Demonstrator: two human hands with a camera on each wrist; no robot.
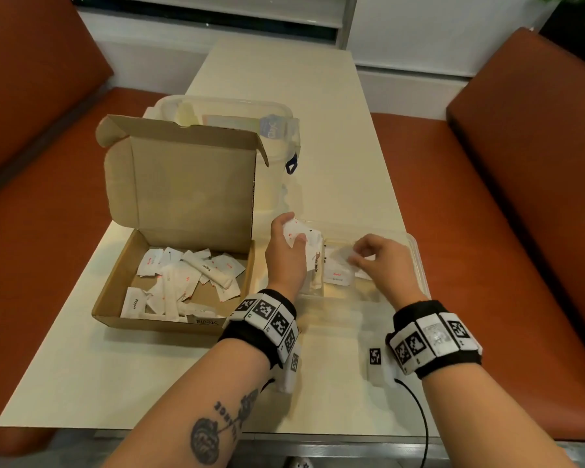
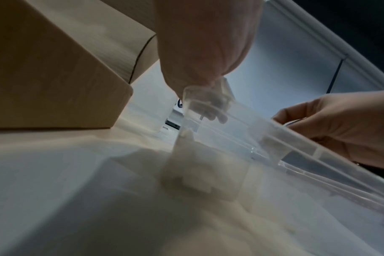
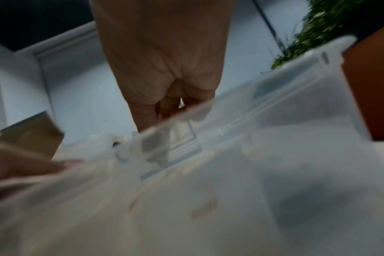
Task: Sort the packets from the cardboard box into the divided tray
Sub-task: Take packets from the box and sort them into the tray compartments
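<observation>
Presently, I note the cardboard box [image 1: 169, 288] open on the cream table [image 1: 284, 96], lid upright, with a loose heap of white packets [image 1: 183, 282] inside; one long stick reads "Sugar", another sachet "Pepper". Just to its right sits the clear divided tray [image 1: 416, 261]. A tan sugar stick [image 1: 317, 275] lies in its left compartment, and flat white sachets [image 1: 338, 276] with red print lie in the next compartment. Behind the box stands a lidded clear plastic tub [image 1: 270, 130].

My left hand [image 1: 286, 251] is over the tray's left end, fingers curled round a bunch of white packets [image 1: 297, 233]. My right hand [image 1: 382, 261] hovers over the middle of the tray, fingertips drawn together; whether they pinch a packet I cannot tell, as the wrist view is blurred.

Orange bench seats [image 1: 487, 214] flank the table, and a green plant [image 3: 314, 31] stands behind the right one.
</observation>
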